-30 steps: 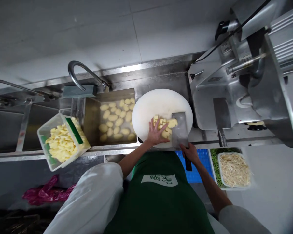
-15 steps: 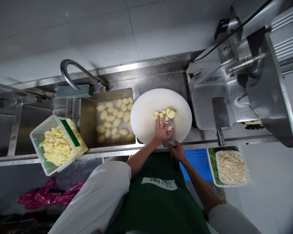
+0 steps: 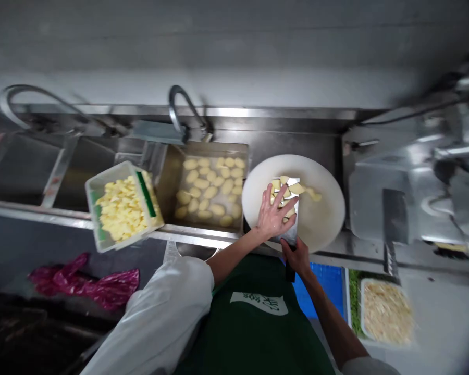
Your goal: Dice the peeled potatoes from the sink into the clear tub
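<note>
My right hand (image 3: 297, 255) is closed round the black handle of a cleaver (image 3: 292, 232), whose broad blade lies flat over the round white cutting board (image 3: 324, 224). Cut potato pieces (image 3: 296, 188) sit on the blade. Over them rests my left hand (image 3: 273, 214), its fingers spread and touching the pieces; some are hidden beneath it. To the right of the blade, a few scraps of potato (image 3: 313, 194) lie on the board. A clear plastic box (image 3: 93, 200) holding many cut potato pieces (image 3: 121, 211) stands at the left, across the sink's front edge.
Peeled whole potatoes (image 3: 211, 192) lie in water in the sink beside the board. A curved faucet (image 3: 174, 107) rises behind it. At right are a metal machine (image 3: 375, 192) and another cleaver (image 3: 394, 213). Below stand a blue crate (image 3: 326, 291) and a tub of pale shreds (image 3: 386, 312).
The view has shifted left, so things appear farther right. The cleaver blade is now under the potato pieces, with my left hand over them; scraps show on the board to its right.
</note>
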Demonstrator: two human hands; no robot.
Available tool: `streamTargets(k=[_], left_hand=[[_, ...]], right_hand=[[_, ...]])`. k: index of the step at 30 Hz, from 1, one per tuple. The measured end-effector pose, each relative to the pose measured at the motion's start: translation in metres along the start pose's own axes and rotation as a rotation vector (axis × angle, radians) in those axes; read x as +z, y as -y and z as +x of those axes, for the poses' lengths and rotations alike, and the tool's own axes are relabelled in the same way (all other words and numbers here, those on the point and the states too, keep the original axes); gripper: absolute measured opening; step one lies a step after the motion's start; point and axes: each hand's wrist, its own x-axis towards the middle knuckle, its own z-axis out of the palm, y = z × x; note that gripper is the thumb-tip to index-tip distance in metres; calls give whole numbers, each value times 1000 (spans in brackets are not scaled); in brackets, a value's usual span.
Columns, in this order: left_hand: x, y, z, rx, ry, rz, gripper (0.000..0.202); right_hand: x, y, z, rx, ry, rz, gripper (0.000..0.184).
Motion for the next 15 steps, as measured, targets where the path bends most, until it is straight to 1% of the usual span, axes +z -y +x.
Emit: streamTargets(k=[2, 4, 7, 9, 10, 12, 13, 14, 15], left_hand=[[-44, 28, -11, -100, -67, 48, 53], [-94, 60, -29, -194, -156, 104, 53], [-171, 113, -71, -319, -338, 230, 53], [-215, 151, -105, -417, -462, 319, 50], [-234, 172, -123, -472, -513, 355, 49], [-263, 216, -158, -588, -590, 401, 47], [-274, 240, -174, -652, -613, 409, 47], [-281, 263, -189, -721, -624, 407, 47], [-287, 284, -202, -791, -607, 400, 48]], right_hand=[[31, 25, 9, -72, 107, -32, 38], [72, 55, 19, -133, 255, -28, 37], [150, 107, 27, -194, 532, -17, 33], [207, 143, 25, -232, 718, -23, 28], [234, 161, 23, -250, 802, -29, 25], [283, 189, 18, -261, 892, -63, 19], [303, 199, 16, -250, 913, -90, 18], [318, 205, 15, -231, 907, -117, 18], [328, 207, 16, -211, 891, -143, 18]])
